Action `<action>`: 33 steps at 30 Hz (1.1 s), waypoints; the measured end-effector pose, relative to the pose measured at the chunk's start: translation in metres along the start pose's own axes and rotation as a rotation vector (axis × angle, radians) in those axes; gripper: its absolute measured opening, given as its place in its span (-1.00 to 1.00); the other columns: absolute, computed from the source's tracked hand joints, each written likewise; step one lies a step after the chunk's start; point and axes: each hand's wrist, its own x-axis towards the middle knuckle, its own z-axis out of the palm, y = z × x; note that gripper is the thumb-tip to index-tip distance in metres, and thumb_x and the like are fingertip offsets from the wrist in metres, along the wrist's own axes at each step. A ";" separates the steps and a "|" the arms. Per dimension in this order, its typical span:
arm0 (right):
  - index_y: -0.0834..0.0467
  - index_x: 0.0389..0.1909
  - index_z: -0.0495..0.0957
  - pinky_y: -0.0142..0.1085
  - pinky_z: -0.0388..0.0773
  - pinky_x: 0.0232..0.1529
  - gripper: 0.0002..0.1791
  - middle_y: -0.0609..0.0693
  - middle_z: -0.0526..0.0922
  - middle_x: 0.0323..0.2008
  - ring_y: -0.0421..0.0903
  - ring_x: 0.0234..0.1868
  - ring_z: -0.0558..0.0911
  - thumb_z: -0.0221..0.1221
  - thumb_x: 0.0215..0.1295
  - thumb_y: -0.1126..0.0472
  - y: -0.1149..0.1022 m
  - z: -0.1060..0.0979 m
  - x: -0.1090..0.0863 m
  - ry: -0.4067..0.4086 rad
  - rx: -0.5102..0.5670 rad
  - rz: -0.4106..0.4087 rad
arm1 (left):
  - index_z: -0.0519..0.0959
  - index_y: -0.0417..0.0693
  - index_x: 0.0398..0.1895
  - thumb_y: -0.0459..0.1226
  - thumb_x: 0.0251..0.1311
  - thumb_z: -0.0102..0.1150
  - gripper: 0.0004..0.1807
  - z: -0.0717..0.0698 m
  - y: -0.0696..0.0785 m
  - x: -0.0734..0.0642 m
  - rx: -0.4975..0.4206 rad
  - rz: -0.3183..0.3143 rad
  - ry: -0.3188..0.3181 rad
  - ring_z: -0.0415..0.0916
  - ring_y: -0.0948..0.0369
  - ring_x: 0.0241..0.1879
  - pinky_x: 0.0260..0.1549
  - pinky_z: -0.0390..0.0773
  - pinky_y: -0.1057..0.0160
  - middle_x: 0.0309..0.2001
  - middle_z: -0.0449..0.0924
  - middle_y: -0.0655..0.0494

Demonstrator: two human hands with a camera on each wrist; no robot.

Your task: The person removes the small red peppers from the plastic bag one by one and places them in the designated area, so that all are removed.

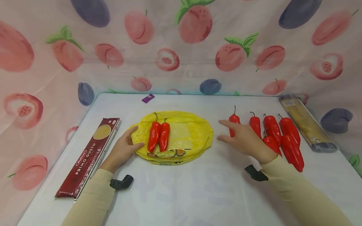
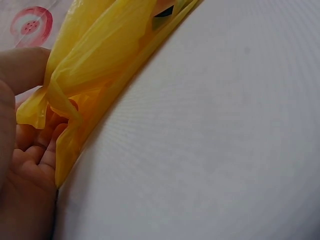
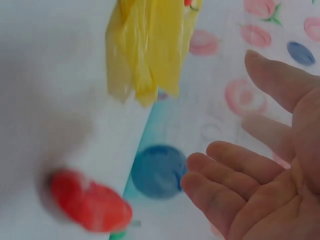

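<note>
A yellow plastic bag lies spread on the table, with two red peppers side by side on its left half. At the bag's left edge, my left hand holds the rim; in the left wrist view the crumpled yellow film runs between thumb and fingers. To the right of the bag, my right hand hovers with fingers extended, holding nothing. Just beyond it is a single red pepper, partly covered by the hand. The right wrist view shows a blurred red pepper apart from the fingers.
Several more red peppers lie grouped at the right. Behind them is a clear pack of pasta. A dark red spaghetti pack lies left of my left hand. A small purple packet sits near the back edge of the white table.
</note>
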 end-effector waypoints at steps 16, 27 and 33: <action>0.12 0.43 0.38 0.02 0.46 0.25 -0.28 0.10 0.49 0.32 0.14 0.27 0.49 0.34 0.29 0.02 -0.074 0.057 0.050 -0.050 0.188 -0.182 | 0.02 0.02 0.61 -0.19 0.30 0.29 -0.10 0.001 0.001 0.003 -0.007 -0.014 0.008 0.15 -0.01 0.46 0.35 0.28 0.02 0.54 0.07 -0.08; 0.04 0.45 0.36 -0.09 0.55 0.16 -0.29 0.06 0.48 0.33 0.09 0.17 0.55 0.32 0.32 0.02 -0.103 0.090 0.074 -0.145 0.263 -0.133 | 0.03 0.02 0.61 -0.19 0.30 0.29 -0.10 0.001 0.001 0.001 0.005 -0.014 0.020 0.14 -0.03 0.46 0.35 0.28 0.00 0.54 0.08 -0.10; 0.00 0.50 0.29 -0.27 0.66 -0.39 -0.23 0.21 0.68 -0.07 -0.03 -0.60 0.59 0.33 0.31 0.00 -0.114 0.102 0.080 -0.204 0.262 -0.083 | 0.03 0.03 0.61 -0.18 0.29 0.29 -0.10 0.002 0.000 0.001 0.008 -0.021 0.021 0.15 -0.04 0.46 0.34 0.29 0.00 0.53 0.10 -0.11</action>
